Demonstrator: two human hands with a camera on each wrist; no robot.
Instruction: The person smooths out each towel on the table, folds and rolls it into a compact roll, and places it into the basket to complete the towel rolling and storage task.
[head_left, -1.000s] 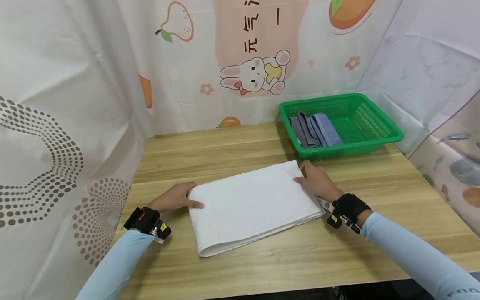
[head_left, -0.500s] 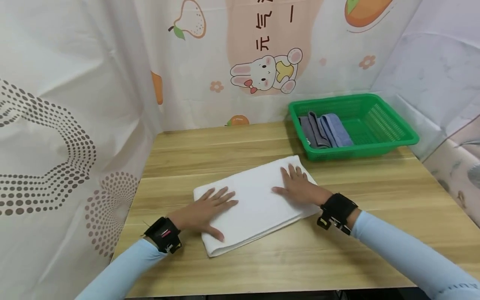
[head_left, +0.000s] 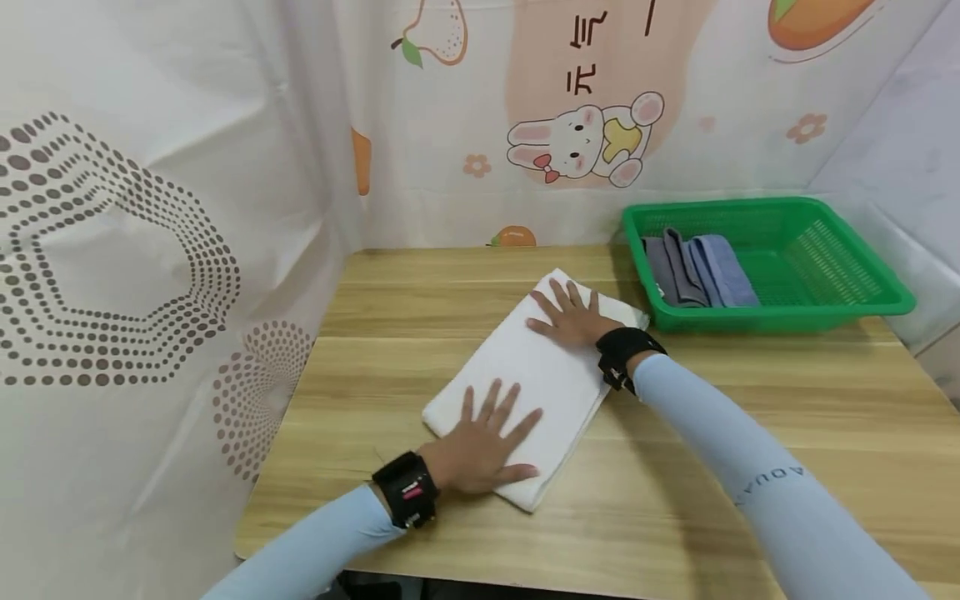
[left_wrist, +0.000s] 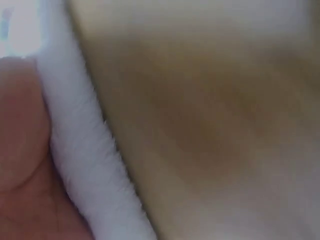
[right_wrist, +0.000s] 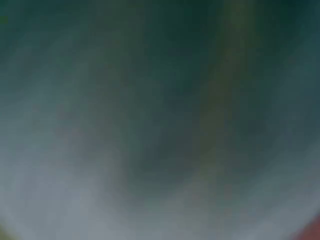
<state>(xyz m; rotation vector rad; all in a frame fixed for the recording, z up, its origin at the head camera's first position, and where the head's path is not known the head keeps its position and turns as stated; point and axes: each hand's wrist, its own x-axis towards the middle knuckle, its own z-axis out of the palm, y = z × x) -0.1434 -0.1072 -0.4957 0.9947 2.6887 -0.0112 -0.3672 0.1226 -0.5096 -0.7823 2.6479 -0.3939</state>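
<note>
A folded white towel lies slantwise on the wooden table, its far end pointing to the back right. My left hand rests flat on the near end with fingers spread. On the far end lies my right hand, its fingers spread as well. In the left wrist view the towel's fluffy edge runs beside part of the left hand. The right wrist view is too blurred to make out the hand's work.
A green plastic basket stands at the back right of the table, just beyond the towel's far corner. Inside its left part are a folded grey towel and a folded blue towel. Patterned curtains hang behind and to the left.
Both hands have gone from holding the towel's ends to lying flat on it. The towel has turned, its right end swinging away toward the back. The head view has shifted left.
</note>
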